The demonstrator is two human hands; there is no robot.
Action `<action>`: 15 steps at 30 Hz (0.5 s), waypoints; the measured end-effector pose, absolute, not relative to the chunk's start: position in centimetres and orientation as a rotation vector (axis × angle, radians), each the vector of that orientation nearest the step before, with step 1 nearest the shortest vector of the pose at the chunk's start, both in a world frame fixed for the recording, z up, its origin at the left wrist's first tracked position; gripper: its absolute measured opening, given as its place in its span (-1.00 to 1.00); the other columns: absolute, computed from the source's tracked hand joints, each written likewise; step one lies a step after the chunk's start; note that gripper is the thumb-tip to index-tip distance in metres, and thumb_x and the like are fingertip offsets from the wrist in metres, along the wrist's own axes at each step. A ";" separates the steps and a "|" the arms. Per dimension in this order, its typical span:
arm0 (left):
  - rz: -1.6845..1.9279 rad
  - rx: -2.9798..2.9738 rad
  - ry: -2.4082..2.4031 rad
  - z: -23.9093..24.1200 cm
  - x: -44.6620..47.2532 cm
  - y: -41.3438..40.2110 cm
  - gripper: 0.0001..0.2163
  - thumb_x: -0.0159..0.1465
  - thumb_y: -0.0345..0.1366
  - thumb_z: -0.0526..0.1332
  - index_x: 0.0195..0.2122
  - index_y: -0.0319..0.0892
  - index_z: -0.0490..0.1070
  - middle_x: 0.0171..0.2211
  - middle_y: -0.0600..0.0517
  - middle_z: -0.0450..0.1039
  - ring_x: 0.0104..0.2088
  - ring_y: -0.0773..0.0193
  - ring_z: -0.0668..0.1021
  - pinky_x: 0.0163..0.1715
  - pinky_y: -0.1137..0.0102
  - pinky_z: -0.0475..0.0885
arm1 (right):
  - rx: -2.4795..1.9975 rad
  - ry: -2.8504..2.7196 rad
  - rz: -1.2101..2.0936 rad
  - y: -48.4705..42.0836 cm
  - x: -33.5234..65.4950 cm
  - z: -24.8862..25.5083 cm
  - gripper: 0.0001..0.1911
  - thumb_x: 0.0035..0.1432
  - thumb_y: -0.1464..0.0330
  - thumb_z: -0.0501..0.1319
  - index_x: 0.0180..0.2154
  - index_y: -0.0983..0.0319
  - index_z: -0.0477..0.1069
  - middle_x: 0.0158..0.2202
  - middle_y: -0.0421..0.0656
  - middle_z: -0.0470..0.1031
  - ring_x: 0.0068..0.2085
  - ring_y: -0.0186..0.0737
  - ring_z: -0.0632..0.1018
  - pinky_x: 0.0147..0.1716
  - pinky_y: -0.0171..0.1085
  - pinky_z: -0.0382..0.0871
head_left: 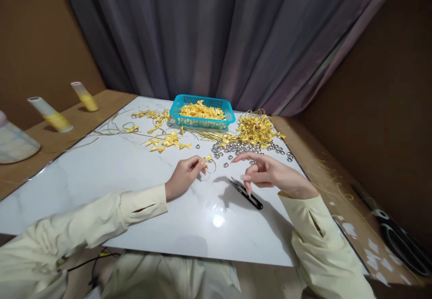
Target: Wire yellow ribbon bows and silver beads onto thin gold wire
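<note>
My left hand (184,175) is closed, pinching a small yellow ribbon bow (208,158) with a thin gold cord looping below it. Over the right part of the white board, my right hand (275,171) hangs open, its index finger stretched toward the loose silver charms (236,148). Its other fingers are bent and appear to hold nothing. A pair of black thread snips (254,201) lies beneath that hand, blades pointing away to the left. One silver charm (226,165) sits apart from the others, near the index fingertip.
A blue basket (173,110) full of yellow bows stands at the back. Beside it lie a pile of corded bows (256,128) and scattered loose bows (170,140). Two yellow thread spools (60,121) stand at left; black-handled scissors (401,240) lie at right among paper scraps.
</note>
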State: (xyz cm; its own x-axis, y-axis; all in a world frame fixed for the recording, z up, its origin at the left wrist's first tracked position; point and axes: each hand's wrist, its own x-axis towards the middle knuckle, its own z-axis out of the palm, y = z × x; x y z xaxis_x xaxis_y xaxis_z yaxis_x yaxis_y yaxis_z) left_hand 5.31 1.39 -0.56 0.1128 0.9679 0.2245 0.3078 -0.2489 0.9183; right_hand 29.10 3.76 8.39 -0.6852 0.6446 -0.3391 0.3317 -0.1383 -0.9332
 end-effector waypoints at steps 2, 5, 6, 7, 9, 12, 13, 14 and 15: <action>1.148 1.657 1.256 -0.6 5.3 1.5 -0.71 0.26 -0.14 0.04 -0.48 -0.22 0.35 -0.53 0.05 0.41 -0.45 0.34 0.44 -0.39 0.46 0.33 | -1.116 -1.875 1.902 3.8 29.7 8.8 -0.57 -0.01 0.26 0.28 -0.08 0.21 0.28 -0.59 -0.24 0.50 -0.71 -0.57 0.00 -0.72 -0.42 -0.24; 1.138 1.649 1.245 -0.6 5.3 1.5 -0.71 0.25 -0.14 0.04 -0.47 -0.22 0.35 -0.54 0.06 0.40 -0.46 0.34 0.44 -0.39 0.46 0.33 | -1.098 -1.897 1.913 3.9 30.0 8.9 -0.74 -0.02 0.25 0.28 -0.30 0.27 0.39 -0.55 -0.17 0.53 -0.72 -0.60 0.03 -0.74 -0.42 -0.23; 1.136 1.649 1.244 -0.5 5.3 1.5 -0.71 0.25 -0.14 0.04 -0.48 -0.22 0.35 -0.54 0.06 0.40 -0.47 0.34 0.43 -0.40 0.47 0.32 | -1.089 -1.900 1.917 3.9 30.0 8.9 -0.77 -0.02 0.25 0.28 -0.36 0.28 0.41 -0.53 -0.15 0.53 -0.73 -0.60 0.05 -0.75 -0.42 -0.22; 1.135 1.649 1.242 -0.5 5.3 1.5 -0.71 0.25 -0.14 0.04 -0.48 -0.22 0.35 -0.54 0.06 0.40 -0.47 0.34 0.43 -0.40 0.47 0.32 | -1.076 -1.898 1.918 3.9 30.0 8.8 -0.78 -0.02 0.25 0.28 -0.40 0.29 0.42 -0.51 -0.13 0.54 -0.73 -0.60 0.07 -0.76 -0.42 -0.20; 1.134 1.652 1.237 -0.4 5.3 1.5 -0.71 0.25 -0.13 0.04 -0.48 -0.22 0.35 -0.54 0.06 0.40 -0.48 0.35 0.43 -0.41 0.47 0.32 | -1.043 -1.891 1.904 3.9 29.9 8.7 -0.77 0.03 0.24 0.24 -0.40 0.30 0.45 -0.45 -0.08 0.56 -0.75 -0.59 0.12 -0.78 -0.42 -0.17; 1.134 1.653 1.234 -0.5 5.3 1.6 -0.71 0.25 -0.14 0.05 -0.49 -0.22 0.35 -0.54 0.06 0.40 -0.48 0.35 0.43 -0.40 0.47 0.33 | -0.996 -1.871 1.898 3.8 30.0 8.7 -0.76 0.09 0.24 0.18 -0.35 0.30 0.47 -0.34 -0.01 0.58 -0.76 -0.58 0.21 -0.79 -0.41 -0.11; 1.135 1.650 1.235 -0.5 5.3 1.6 -0.71 0.25 -0.15 0.05 -0.48 -0.23 0.35 -0.54 0.06 0.40 -0.48 0.35 0.43 -0.40 0.47 0.33 | -0.984 -1.861 1.906 3.8 30.1 8.6 -0.76 0.09 0.25 0.18 -0.33 0.29 0.48 -0.31 0.00 0.57 -0.75 -0.57 0.24 -0.79 -0.41 -0.09; 1.135 1.645 1.237 -0.6 5.3 1.6 -0.72 0.25 -0.15 0.05 -0.48 -0.23 0.36 -0.54 0.06 0.40 -0.47 0.35 0.43 -0.40 0.47 0.33 | -0.970 -1.852 1.921 3.8 30.2 8.6 -0.78 0.07 0.27 0.20 -0.31 0.29 0.48 -0.28 0.00 0.57 -0.74 -0.56 0.26 -0.78 -0.42 -0.07; 1.134 1.640 1.238 -0.6 5.3 1.7 -0.72 0.25 -0.16 0.05 -0.48 -0.23 0.36 -0.54 0.06 0.40 -0.47 0.35 0.43 -0.39 0.46 0.33 | -0.957 -1.845 1.931 3.8 30.3 8.6 -0.79 0.05 0.29 0.23 -0.30 0.29 0.48 -0.26 0.00 0.57 -0.73 -0.55 0.28 -0.78 -0.42 -0.04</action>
